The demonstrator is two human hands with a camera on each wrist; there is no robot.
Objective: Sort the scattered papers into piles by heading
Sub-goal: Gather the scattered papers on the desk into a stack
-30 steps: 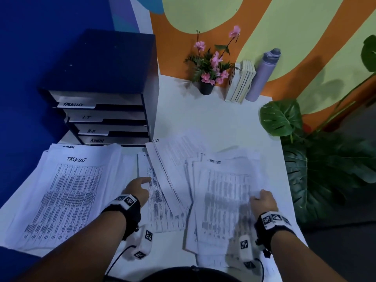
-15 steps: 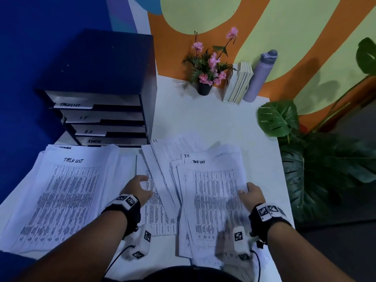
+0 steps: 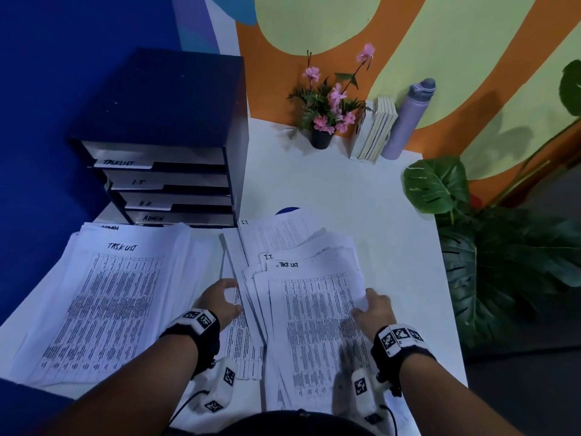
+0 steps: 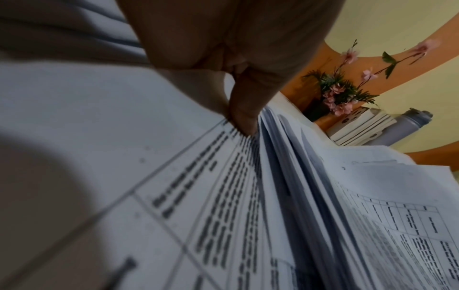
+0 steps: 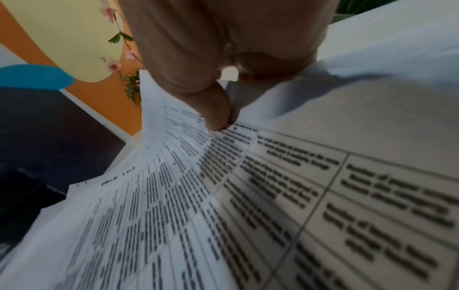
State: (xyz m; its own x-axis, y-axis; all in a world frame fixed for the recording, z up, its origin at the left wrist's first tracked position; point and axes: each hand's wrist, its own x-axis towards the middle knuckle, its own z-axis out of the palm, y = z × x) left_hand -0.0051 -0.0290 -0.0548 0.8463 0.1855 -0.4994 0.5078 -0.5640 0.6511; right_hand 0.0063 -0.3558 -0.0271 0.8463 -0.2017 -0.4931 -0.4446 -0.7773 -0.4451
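Both forearms reach forward over the white table, palms down, wrists banded with marker tags. The right hand grips the right edge of the top sheet of the loose stack: in the right wrist view its thumb presses on the printed face while the fingers curl under the lifted edge, which bows upward. That sheet is headed "TASK LIST" and lies just in front of the organizer, slightly to its right; a sheet headed "I.T." peeks out behind it.

The left hand sits at the stack's left edge, nearer the organizer's front. The left wrist view shows its thumb pressed down on a printed sheet beside the fanned edges; the other fingers are hidden, so I cannot tell whether it grips.

A sorted pile headed "TASKLIST" lies directly in front of the organizer, left of both hands.
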